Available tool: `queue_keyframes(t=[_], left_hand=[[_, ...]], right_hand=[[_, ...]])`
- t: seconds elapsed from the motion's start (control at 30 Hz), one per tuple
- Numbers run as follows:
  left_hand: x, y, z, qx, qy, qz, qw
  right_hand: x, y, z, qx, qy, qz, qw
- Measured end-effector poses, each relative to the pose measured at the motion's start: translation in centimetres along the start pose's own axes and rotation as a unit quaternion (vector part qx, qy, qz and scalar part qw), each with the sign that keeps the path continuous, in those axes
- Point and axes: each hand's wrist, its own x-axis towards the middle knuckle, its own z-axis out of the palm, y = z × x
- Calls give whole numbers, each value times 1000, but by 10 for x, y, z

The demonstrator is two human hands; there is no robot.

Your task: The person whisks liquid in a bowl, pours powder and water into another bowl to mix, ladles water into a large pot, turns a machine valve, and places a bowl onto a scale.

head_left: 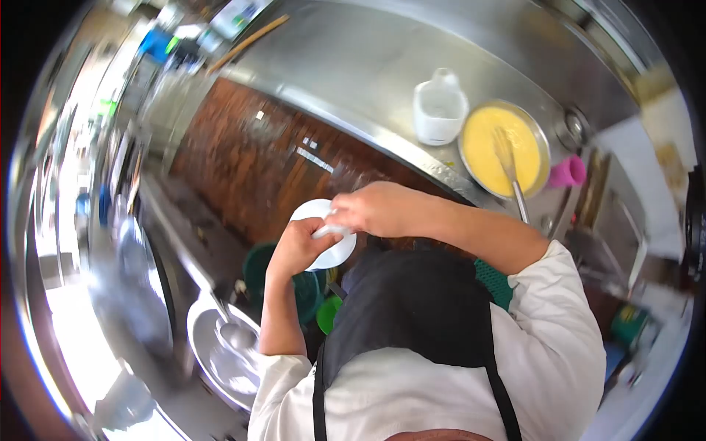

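Note:
Both hands meet over a round white container (334, 255) in front of my body. My left hand (296, 245) is closed on a small white piece (331, 231) that looks like thin plastic or cloth. From the right, my right hand (365, 209) pinches the same white piece, its fingers touching those of my left hand. The container's round shape shows behind and below the hands; its contents cannot be made out.
On the steel counter (353, 44) stand a white jug (440, 110) and a bowl of yellow liquid (489, 121) with a whisk (506, 158). A pink cup (568, 172) lies beside it. A white basin (202, 334) with a ladle (237, 335) is at lower left, near a green bin (259, 268).

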Motion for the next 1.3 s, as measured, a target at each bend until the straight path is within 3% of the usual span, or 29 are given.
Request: queue_keyframes(t=[0.07,0.13,0.2,0.23,0.33,0.37,0.4,0.47,0.53,0.57,0.63,0.67,0.7,0.73,0.77,0.8,0.87,0.93,1.0,1.03,1.13,1.27,1.3], left_hand=[[-30,-15,16,52,52,-39,997],[-68,-44,46,36,143,-42,988],[-112,-30,48,-18,145,-180,973],[-136,-41,59,-33,176,-197,964],[-207,-61,89,-98,264,-225,933],[-229,-70,97,-112,284,-239,922],[-252,-78,106,-124,307,-255,908],[-294,-86,128,-139,353,-291,878],[-338,-96,155,-137,411,-286,855],[-360,-105,172,-143,415,-324,838],[-410,-128,204,-168,420,-377,808],[-433,-142,226,-166,459,-392,780],[-453,-162,249,-164,495,-404,752],[-475,-184,267,-162,530,-414,722],[-503,-205,284,-192,605,-414,652],[-532,-211,287,-178,602,-461,628],[-596,-242,321,-226,675,-441,546],[-658,-286,370,-275,707,-455,466],[-715,-291,368,-328,773,-416,349],[-741,-299,367,-327,789,-411,319],[-806,-334,361,-315,852,-328,258],[-884,-369,332,-261,879,-337,215],[-897,-374,327,-279,874,-325,227]], right_hand=[[19,-5,14,-8,-134,41,990],[33,-10,50,8,-115,73,991],[44,-32,87,14,-122,102,987],[55,-54,86,-13,-244,114,963],[47,-100,125,55,-149,-38,987],[54,-128,124,93,-222,-89,967],[56,-144,139,138,-230,-181,946],[61,-176,184,102,-267,-190,939],[70,-227,228,-40,-351,-144,924],[62,-248,253,-40,-329,-138,933],[55,-265,339,-29,-427,-148,892],[52,-278,370,-26,-470,-140,871],[59,-313,371,-1,-588,-35,808],[54,-324,400,-62,-581,-65,809],[52,-344,413,-58,-604,-72,792],[44,-352,419,-51,-629,-77,772],[18,-352,464,-11,-634,-117,764],[-2,-369,488,-2,-648,-68,758],[-10,-397,500,-32,-637,-64,767],[-13,-400,508,-34,-644,-49,763],[-16,-421,518,-40,-628,-23,777],[-21,-423,534,-25,-603,5,797],[-22,-424,536,-32,-609,11,792]])
